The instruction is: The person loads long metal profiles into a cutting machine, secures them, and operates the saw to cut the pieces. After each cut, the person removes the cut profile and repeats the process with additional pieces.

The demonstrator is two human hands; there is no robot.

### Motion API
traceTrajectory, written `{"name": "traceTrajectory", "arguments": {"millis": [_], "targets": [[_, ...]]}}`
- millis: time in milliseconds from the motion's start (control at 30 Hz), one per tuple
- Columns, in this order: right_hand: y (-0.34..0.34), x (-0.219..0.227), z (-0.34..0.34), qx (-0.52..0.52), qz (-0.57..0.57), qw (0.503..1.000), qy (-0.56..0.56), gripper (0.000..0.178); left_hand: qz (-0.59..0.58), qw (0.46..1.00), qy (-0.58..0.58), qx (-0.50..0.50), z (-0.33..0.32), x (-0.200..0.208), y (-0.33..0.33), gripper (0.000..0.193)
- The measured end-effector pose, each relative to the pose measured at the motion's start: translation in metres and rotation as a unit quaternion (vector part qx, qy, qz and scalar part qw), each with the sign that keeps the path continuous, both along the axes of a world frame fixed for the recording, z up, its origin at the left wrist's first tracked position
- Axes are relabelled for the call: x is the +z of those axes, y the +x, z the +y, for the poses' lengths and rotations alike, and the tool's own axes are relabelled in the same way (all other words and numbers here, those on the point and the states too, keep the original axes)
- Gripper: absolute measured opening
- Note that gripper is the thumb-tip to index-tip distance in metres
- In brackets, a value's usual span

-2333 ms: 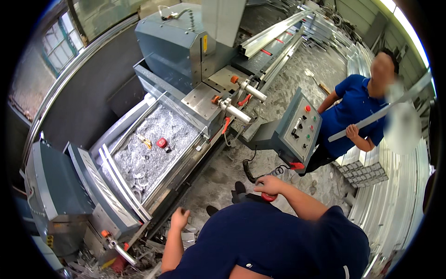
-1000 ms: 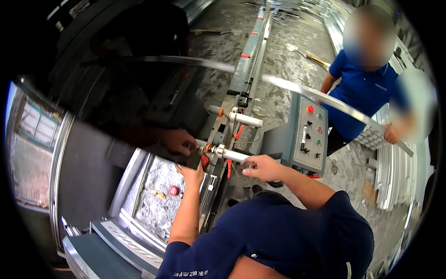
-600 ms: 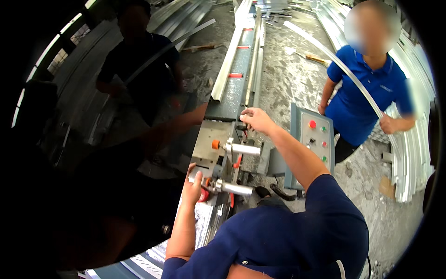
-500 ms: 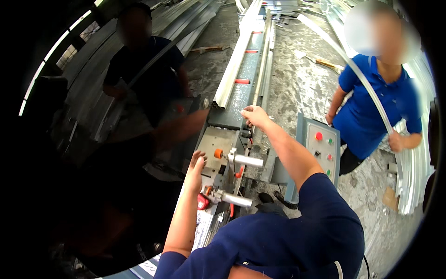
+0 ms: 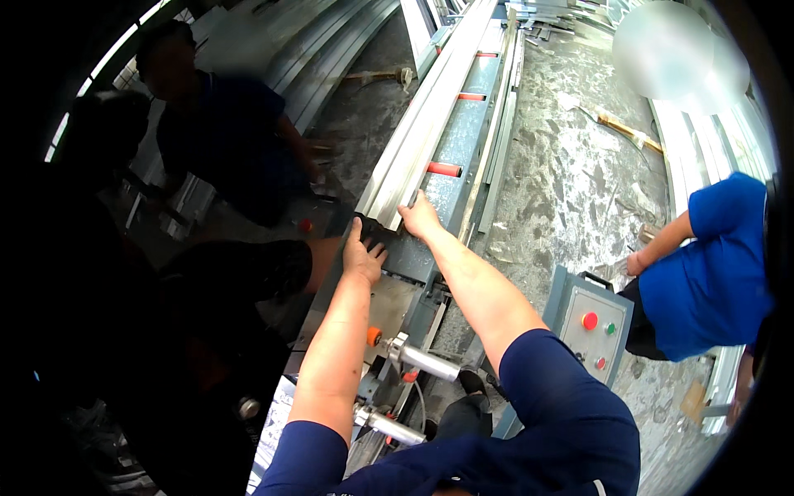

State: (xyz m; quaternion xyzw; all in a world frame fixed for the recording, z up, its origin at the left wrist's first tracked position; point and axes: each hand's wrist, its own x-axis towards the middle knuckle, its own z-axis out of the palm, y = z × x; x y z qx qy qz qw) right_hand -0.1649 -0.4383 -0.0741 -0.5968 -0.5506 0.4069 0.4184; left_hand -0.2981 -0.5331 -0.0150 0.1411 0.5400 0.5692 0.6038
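Note:
A long silvery aluminium profile (image 5: 422, 136) lies along the grey machine bed, its near end in front of me. My right hand (image 5: 420, 218) grips the right edge of that end, fingertips against the metal. At the left corner of the same end is my left hand (image 5: 364, 258), with thumb and fingers spread; whether it presses on the profile is hard to tell. Nearer to me, a clamp cylinder (image 5: 426, 362) with an orange knob (image 5: 375, 336) sits beside the metal plate (image 5: 393, 306). A second cylinder (image 5: 395, 428) is below it.
Red rollers (image 5: 445, 169) cross the bed. To the right stands a control box (image 5: 591, 322) with red and green buttons. A person in a blue shirt (image 5: 703, 264) is beyond it. Dark reflective panelling fills the left side. More profiles (image 5: 347, 50) lie at the back left.
Both my hands have reached forward to the profile's near end, and the right now grips it. The co-worker has shifted right and turned; the long strip held earlier is no longer seen in their hand.

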Motion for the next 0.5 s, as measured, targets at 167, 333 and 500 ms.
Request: {"name": "traceTrajectory", "arguments": {"millis": [167,333,500], "targets": [[-0.003,0.006,-0.015,0.039,0.006,0.999,-0.005,0.059,-0.102,0.993,0.047,0.024,0.020,-0.009,-0.006,0.091],[-0.003,0.011,-0.020,0.038,0.002,0.999,0.006,0.059,-0.120,0.991,-0.002,0.054,0.034,0.005,-0.002,0.075],[-0.005,0.002,-0.016,0.039,0.008,0.999,0.004,0.060,-0.158,0.979,-0.005,0.127,0.059,-0.020,-0.001,0.062]]}}
